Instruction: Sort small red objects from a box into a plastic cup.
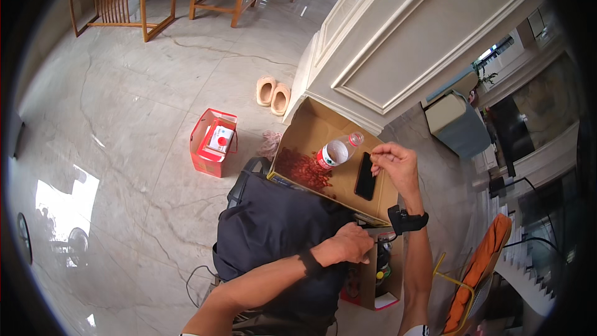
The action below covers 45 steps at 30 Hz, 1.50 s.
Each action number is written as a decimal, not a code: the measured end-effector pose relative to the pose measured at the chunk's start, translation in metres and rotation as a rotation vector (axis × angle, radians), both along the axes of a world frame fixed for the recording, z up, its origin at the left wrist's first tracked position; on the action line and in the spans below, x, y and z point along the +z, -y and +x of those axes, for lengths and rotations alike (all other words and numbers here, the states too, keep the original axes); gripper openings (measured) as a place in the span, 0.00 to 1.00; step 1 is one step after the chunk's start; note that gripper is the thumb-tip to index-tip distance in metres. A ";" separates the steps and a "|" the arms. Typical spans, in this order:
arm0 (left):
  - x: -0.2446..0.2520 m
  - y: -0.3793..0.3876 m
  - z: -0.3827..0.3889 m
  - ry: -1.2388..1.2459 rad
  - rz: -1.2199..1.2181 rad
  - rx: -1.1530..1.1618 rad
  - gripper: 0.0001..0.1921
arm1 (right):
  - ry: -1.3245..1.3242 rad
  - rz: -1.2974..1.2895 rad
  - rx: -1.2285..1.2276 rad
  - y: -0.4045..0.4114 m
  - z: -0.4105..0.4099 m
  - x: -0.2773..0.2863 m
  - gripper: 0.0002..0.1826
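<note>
A shallow cardboard box [345, 186] holds many small red beads or seeds [303, 168] on its left side, a clear plastic bottle [339, 150] without a cap, and a black smartphone [365, 177]. Over the phone's upper right edge is my right hand [396, 163], its thumb and fingertips pinched together; whether something tiny is between them I cannot tell. My left hand [350, 244] is below the box's front edge, beside the dark cloth [280, 219] over my lap. Its fingers are curled around what looks like a thin dark item, mostly hidden.
Below the box stands an open carton [373, 284] with bottles and other items. A red gift bag [210, 149] with boxes and a pair of pink slippers [273, 95] are on the marble floor. A panelled wall [396, 46] rises behind; an orange cushion [480, 270] lies at right.
</note>
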<state>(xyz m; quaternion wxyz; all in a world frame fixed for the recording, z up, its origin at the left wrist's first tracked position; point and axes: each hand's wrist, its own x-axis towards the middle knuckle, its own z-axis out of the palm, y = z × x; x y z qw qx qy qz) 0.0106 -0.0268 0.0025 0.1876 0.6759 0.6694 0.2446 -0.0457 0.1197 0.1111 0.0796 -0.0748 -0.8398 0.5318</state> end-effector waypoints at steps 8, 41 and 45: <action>-0.001 -0.003 0.001 -0.002 -0.016 0.003 0.21 | -0.180 0.110 -0.002 0.022 -0.030 0.018 0.05; -0.005 -0.001 0.001 -0.007 0.022 0.015 0.22 | -0.175 0.401 -0.003 0.035 -0.037 0.021 0.15; -0.004 -0.001 0.001 -0.002 0.024 0.019 0.22 | -0.185 0.393 -0.001 0.034 -0.039 0.020 0.15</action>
